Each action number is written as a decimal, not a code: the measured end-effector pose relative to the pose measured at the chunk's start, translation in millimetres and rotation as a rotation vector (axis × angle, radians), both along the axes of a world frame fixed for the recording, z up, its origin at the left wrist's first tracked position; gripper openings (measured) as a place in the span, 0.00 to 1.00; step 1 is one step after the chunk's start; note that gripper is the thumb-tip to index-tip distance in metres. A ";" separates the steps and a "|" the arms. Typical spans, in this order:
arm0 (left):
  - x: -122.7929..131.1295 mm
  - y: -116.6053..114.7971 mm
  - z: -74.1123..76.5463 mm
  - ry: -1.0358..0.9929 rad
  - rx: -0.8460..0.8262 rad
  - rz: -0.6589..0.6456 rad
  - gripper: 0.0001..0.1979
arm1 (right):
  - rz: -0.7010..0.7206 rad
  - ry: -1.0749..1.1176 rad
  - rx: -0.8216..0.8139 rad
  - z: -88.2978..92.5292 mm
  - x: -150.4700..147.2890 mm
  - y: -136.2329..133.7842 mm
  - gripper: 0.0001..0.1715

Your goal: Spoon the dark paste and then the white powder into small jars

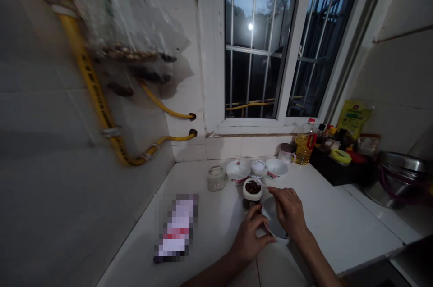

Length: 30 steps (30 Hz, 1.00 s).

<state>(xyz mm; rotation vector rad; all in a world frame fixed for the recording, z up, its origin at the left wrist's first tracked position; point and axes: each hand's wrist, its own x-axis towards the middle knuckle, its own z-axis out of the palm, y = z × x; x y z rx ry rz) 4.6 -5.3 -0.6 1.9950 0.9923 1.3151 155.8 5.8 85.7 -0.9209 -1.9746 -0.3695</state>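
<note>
My left hand (pixel 248 238) grips the near left rim of a white bowl (pixel 273 217), which appears tilted. Closed in a pinch, my right hand (pixel 291 210) is above the bowl's far right side. A thin, pale handle, apparently a spoon's (pixel 264 186), runs from its fingertips toward the jar; the far end is hard to make out. Just beyond my left fingers stands an open jar (pixel 252 191) with a white rim, filled with dark reddish-brown pieces. My right hand partly hides the bowl's inside.
Behind the jar stand a lidded container (pixel 216 179), a flower-patterned bowl (pixel 237 171), a tub of white contents (pixel 259 168) and another bowl (pixel 276 168). An oil bottle (pixel 306 143), condiments in a black box (pixel 329 165) and a metal pot (pixel 401 179) are rightward. A blurred-out packet (pixel 177 228) lies left.
</note>
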 end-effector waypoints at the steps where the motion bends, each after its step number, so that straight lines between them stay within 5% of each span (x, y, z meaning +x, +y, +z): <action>1: -0.3 -0.6 1.6 0.002 -0.002 -0.007 0.14 | -0.010 0.066 -0.012 -0.2 3.7 -3.4 0.17; 9: -2.8 -3.7 7.1 0.045 0.014 -0.025 0.14 | -0.212 0.493 -0.402 -13.2 42.6 -53.0 0.14; 16: -6.0 -6.7 8.2 0.080 0.172 -0.088 0.14 | -0.228 0.191 -0.250 -23.9 50.0 -53.4 0.10; 23: -8.8 -9.1 7.9 0.144 0.252 -0.137 0.10 | -0.091 0.060 -0.428 -12.8 44.3 -67.7 0.12; 30: -12.2 -7.7 9.5 0.221 0.434 -0.085 0.07 | -0.408 0.117 -0.462 -10.4 59.7 -72.4 0.14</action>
